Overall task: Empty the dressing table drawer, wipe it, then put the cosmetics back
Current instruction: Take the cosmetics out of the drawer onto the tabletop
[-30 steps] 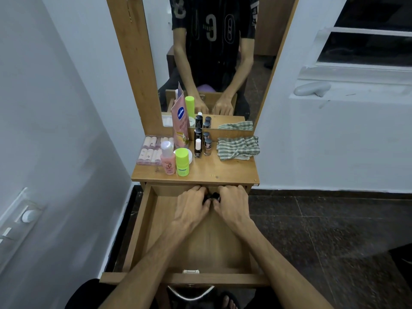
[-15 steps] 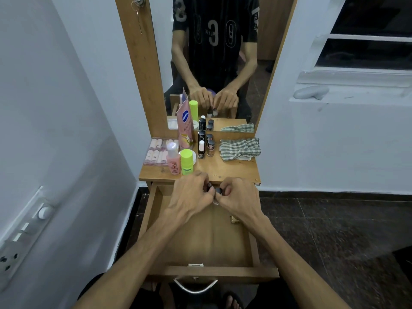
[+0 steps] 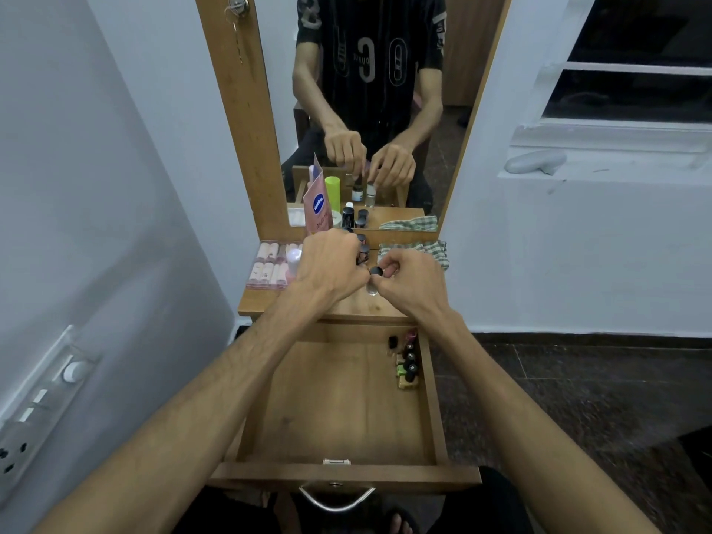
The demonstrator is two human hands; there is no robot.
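Each grip, left hand (image 3: 331,264) and right hand (image 3: 410,279), pinches a small bottle (image 3: 373,281), now lifted from drawer (image 3: 431,398) to desk (image 3: 269,302); emptying continues.

Drawer (image 3: 339,472) pulled out toward the viewer, below the front edge of the bench (image 3: 266,302). Nail polish bottles (image 3: 407,364) in a row along the drawer's right wall, at its far end. On the bench: cosmetics tray (image 3: 266,269) at far left; checked cloth (image 3: 414,248) at right rear, against the mirror (image 3: 385,90); cream tube (image 3: 318,206) leaning on the mirror, left of centre. Left hand (image 3: 331,264) and right hand (image 3: 408,279) over the bench centre, side by side, each pinching a small bottle; the right's small bottle (image 3: 373,281) stands on the bench. Switch panel (image 3: 34,410) on the left wall.
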